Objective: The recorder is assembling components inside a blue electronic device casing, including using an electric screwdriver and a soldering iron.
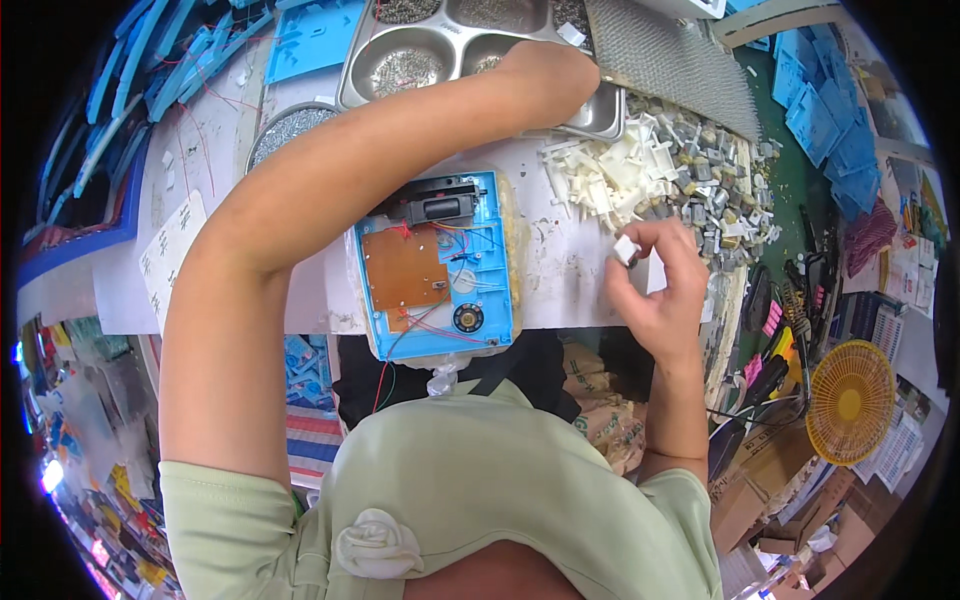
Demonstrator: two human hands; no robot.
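Observation:
My left hand (545,75) reaches far across the bench into a compartment of a steel divided tray (400,45) that holds small metal parts; its fingers are hidden, so what it holds is unclear. My right hand (655,285) pinches a small white plastic piece (626,249) between thumb and fingers, just in front of a heap of white plastic pieces (600,175). In the middle of the bench lies an open blue plastic case (440,265) with a brown circuit board (402,268), thin red and blue wires, a small round speaker and a black part at its far end.
A pile of small grey metal parts (710,175) lies right of the white heap. A round bowl of screws (290,125) sits at left, a metal mesh sheet (670,55) behind. Blue plastic shells (830,120) stack at right. A yellow fan (850,400) and cardboard boxes stand lower right.

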